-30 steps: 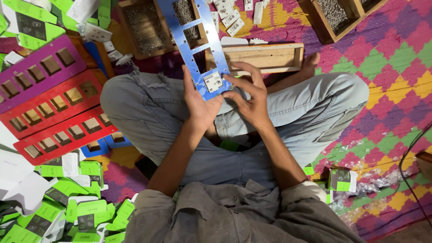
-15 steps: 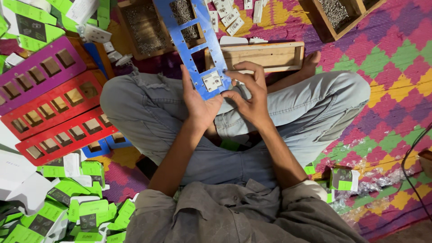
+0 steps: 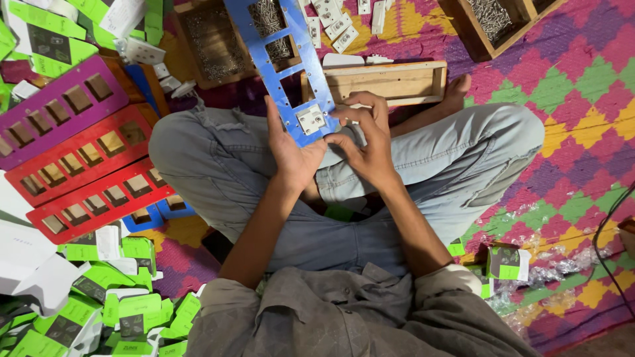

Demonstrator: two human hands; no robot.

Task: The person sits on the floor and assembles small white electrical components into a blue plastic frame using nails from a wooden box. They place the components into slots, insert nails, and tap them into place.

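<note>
I sit cross-legged and hold a long blue plastic plate (image 3: 272,53) with several square openings over my lap. My left hand (image 3: 291,149) grips its near end from below and the left side. A small white square module (image 3: 310,119) sits in the nearest opening. My right hand (image 3: 365,135) presses at the plate's near right edge, fingers bent beside the white module. Whether a screw sits between the fingers is too small to tell.
Purple (image 3: 59,109) and red (image 3: 86,172) plates with square openings lie at the left. Green and white cartons (image 3: 112,311) are heaped at lower left. Wooden trays of screws (image 3: 211,39), (image 3: 493,20), a shallow wooden box (image 3: 387,82) and white modules (image 3: 334,26) lie ahead on a patterned mat.
The blue plate has stayed in my lap; my right fingers have shifted slightly along its near right edge. Nothing was let go.
</note>
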